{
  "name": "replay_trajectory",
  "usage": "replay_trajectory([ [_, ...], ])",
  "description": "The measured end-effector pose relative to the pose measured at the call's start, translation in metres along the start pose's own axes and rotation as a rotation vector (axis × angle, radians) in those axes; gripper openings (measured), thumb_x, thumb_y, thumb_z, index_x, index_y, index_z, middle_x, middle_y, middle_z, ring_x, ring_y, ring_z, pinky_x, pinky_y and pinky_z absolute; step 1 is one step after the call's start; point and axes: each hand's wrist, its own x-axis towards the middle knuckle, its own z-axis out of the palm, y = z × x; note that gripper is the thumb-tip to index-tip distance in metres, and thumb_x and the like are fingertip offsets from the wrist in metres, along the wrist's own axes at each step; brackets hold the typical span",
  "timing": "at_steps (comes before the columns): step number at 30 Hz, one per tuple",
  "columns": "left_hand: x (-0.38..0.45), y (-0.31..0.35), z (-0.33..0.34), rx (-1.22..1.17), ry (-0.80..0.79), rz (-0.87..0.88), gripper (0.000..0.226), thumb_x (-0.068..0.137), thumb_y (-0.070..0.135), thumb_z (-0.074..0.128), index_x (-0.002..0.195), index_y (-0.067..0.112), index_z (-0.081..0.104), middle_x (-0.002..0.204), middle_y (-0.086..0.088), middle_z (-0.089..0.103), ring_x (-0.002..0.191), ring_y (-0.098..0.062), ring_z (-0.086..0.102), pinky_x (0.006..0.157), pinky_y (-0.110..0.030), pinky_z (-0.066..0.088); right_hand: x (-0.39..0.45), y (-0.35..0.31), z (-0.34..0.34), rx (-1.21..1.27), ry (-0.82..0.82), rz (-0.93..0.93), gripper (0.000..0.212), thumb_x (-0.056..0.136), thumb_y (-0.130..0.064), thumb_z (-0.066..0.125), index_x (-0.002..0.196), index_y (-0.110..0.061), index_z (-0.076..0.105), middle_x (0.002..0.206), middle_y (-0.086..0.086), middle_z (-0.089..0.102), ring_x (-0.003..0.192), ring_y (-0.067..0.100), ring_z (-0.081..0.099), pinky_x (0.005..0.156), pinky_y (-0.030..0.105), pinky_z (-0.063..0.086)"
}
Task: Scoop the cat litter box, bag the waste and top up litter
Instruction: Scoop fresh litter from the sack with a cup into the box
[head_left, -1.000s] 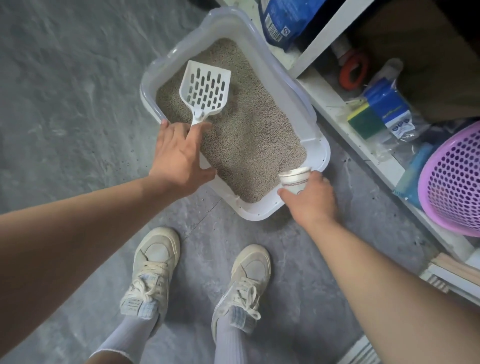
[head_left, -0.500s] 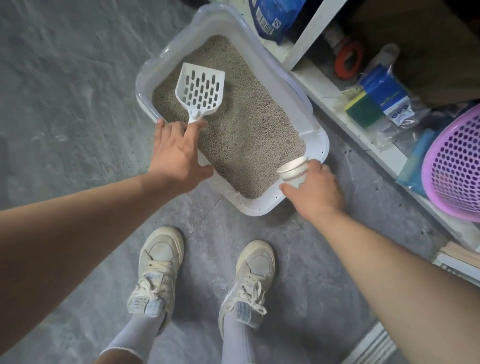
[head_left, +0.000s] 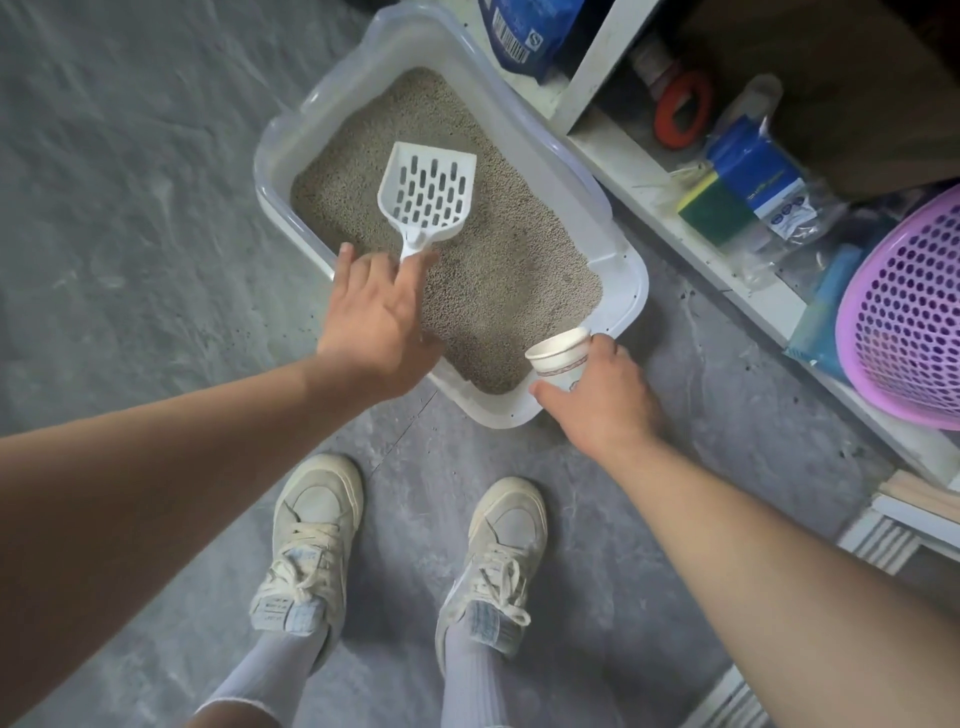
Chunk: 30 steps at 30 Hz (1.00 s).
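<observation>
Gripped in the right hand (head_left: 605, 400) is a paper cup (head_left: 561, 357), held at the near corner of the litter box (head_left: 631, 291); the scoop (head_left: 428, 200) is laid on the litter (head_left: 514, 291), its handle end met by the left hand's (head_left: 371, 322) outstretched fingers (head_left: 415, 270); whether the handle is actually pinched cannot be told.
</observation>
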Motion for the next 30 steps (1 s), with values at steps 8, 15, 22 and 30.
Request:
replay_trajectory([
  [8, -0.005, -0.012, 0.011, 0.023, -0.022, -0.026, 0.083, 0.088, 0.054, 0.054, 0.156, 0.019, 0.023, 0.130, -0.020, 0.052, 0.133, -0.038, 0.043, 0.126, -0.052, 0.005, -0.006, 0.000, 0.012, 0.078, -0.014, 0.042, 0.068, 0.074, -0.054, 0.075, 0.121, -0.014, 0.045, 0.119, 0.014, 0.060, 0.111, 0.037, 0.060, 0.079, 0.041, 0.048],
  [15, 0.008, 0.004, 0.005, 0.099, -0.152, -0.084, 0.080, 0.090, 0.062, 0.049, 0.156, 0.025, 0.022, 0.137, -0.021, 0.051, 0.140, -0.038, 0.039, 0.123, -0.061, -0.002, -0.018, 0.004, 0.021, 0.131, 0.045, 0.022, 0.066, 0.070, -0.054, 0.076, 0.116, -0.018, 0.044, 0.116, 0.014, 0.060, 0.109, 0.039, 0.059, 0.086, 0.049, 0.052],
  [22, 0.000, 0.012, -0.022, -0.031, -0.200, -0.119, 0.093, 0.089, 0.073, 0.044, 0.161, 0.024, 0.010, 0.164, -0.017, 0.024, 0.154, -0.029, 0.021, 0.123, -0.059, -0.010, -0.038, -0.007, 0.009, 0.313, 0.089, -0.011, 0.070, 0.072, -0.039, 0.080, 0.127, -0.015, 0.045, 0.120, 0.012, 0.061, 0.112, 0.037, 0.057, 0.090, 0.046, 0.049],
  [30, -0.103, -0.046, -0.108, -0.314, 0.056, -0.322, 0.072, 0.090, 0.051, 0.058, 0.150, 0.016, 0.038, 0.151, -0.009, 0.043, 0.145, -0.024, 0.034, 0.126, -0.050, 0.005, -0.123, -0.084, -0.050, 0.399, 0.003, -0.113, 0.082, 0.076, -0.040, 0.082, 0.142, -0.019, 0.038, 0.137, 0.006, 0.055, 0.125, 0.028, 0.050, 0.101, 0.040, 0.043],
])
